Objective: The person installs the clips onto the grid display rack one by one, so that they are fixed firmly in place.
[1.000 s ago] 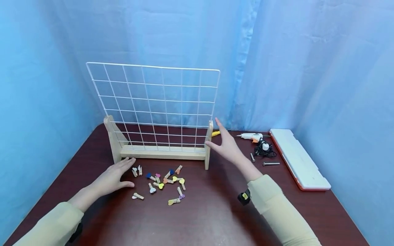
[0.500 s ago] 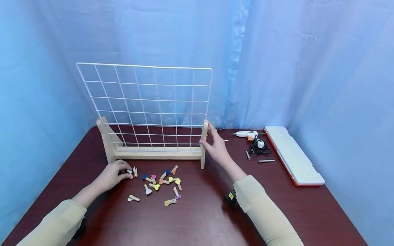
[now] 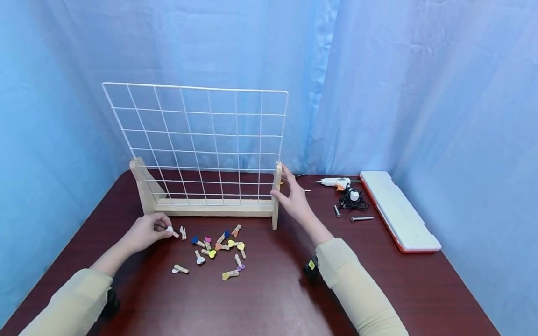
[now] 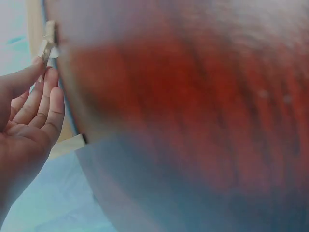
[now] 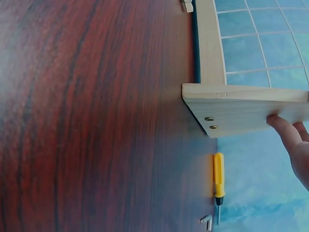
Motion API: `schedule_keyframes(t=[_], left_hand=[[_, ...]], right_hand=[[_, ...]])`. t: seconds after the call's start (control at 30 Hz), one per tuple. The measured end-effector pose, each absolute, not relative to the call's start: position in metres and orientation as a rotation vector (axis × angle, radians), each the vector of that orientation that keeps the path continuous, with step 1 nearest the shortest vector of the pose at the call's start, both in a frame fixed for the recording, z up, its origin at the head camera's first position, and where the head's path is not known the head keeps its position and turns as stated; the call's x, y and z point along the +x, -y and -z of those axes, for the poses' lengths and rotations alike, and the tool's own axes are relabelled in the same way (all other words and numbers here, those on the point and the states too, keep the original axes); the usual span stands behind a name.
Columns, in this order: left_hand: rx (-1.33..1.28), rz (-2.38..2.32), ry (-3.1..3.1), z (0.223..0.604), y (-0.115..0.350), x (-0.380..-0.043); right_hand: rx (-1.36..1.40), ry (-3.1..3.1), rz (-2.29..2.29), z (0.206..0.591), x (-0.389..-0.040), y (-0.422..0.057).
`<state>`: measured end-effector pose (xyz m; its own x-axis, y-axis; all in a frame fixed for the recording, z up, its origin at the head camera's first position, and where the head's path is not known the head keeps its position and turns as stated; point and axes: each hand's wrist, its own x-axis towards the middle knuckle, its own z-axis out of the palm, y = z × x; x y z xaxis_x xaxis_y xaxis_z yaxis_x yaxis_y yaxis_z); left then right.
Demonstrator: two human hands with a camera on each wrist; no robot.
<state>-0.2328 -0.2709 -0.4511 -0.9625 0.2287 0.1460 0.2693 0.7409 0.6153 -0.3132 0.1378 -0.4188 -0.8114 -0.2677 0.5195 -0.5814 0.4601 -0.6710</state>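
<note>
Grid stand (image 3: 214,212) on desk (image 3: 269,298), L of ctr; clothespins (image 3: 222,246) in front; glue gun (image 3: 336,182) + bolts (image 3: 362,219) to R; case (image 3: 397,210) far R; curtain (image 3: 210,37) behind.

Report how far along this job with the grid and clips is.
Looks done: the grid stands in its wooden stand. In hand: the left hand pinches a white-heart clip; the right hand touches the stand. Remaining, probably: attaching clips, since none is on the grid and the other clips lie scattered on the table.
</note>
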Motion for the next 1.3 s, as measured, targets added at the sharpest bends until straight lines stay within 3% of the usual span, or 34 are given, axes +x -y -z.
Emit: schedule_keyframes(t=[0.17,0.4,0.7,1.3], left_hand=[[-0.352,1.083,2.72,0.428,0.282,-0.23],[-0.068,1.267,2.389,0.379,0.297,-0.228],[0.235,1.67,1.785,0.336,0.307,-0.238],[0.484,1.656,1.51,0.344,0.306,-0.284]], right_hand=[[0.721,2.379,-1.313,0.417,-0.311,-0.137],[0.772,2.36,-1.375,0.396,-0.292,-0.133],[0.809,2.329,-1.414,0.395,-0.291,-0.134],[0.816,2.35,-1.413,0.394,-0.292,-0.135]])
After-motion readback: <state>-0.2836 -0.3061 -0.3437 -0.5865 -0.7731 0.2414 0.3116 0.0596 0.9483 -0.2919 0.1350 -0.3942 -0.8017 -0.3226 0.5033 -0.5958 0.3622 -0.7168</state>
